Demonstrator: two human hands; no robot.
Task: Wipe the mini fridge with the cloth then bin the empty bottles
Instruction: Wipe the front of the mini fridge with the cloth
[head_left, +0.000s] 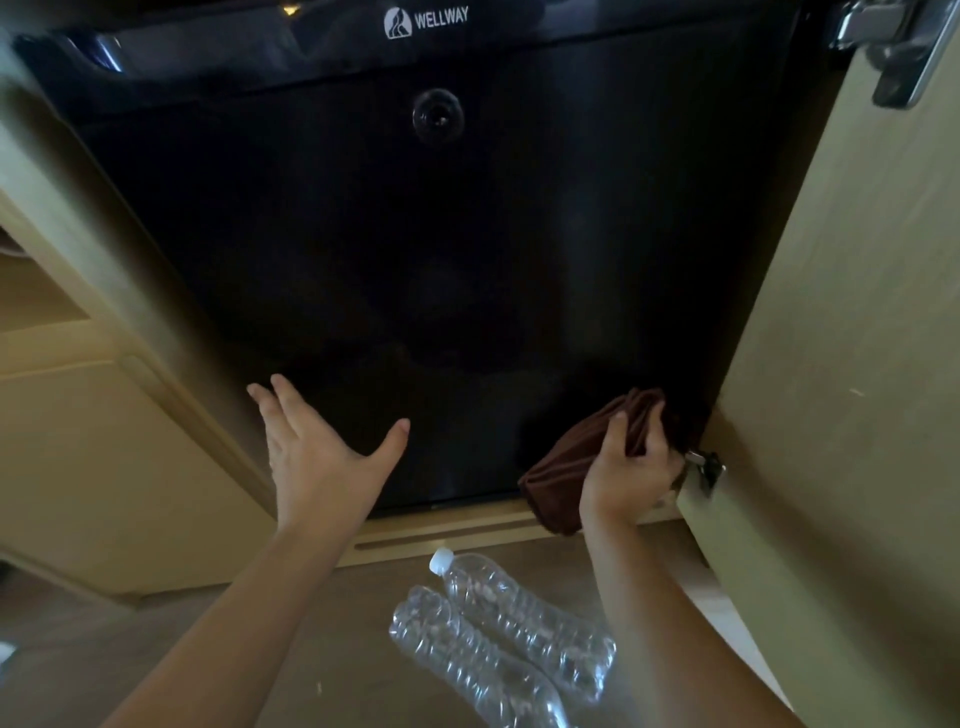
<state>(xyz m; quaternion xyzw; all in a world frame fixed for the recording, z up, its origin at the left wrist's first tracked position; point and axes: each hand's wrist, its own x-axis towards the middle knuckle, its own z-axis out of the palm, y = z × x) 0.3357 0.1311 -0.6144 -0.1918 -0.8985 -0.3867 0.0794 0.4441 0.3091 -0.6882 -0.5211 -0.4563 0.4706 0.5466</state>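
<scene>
While the right hand (631, 467) grips a folded brown cloth (576, 467) against the lower right corner of the black mini fridge (415, 249), the left hand (317, 452), fingers spread and empty, lies near the door's lower left. Two clear bottles (498, 634) lie side by side on the floor (311, 649) below.

left hand (317, 457): bare, open, fingers spread, thumb out, palm forward | right hand (631, 467): bare, fingers curled closed around a cloth (561, 467) | both forearms: bare, extended forward, well apart
</scene>
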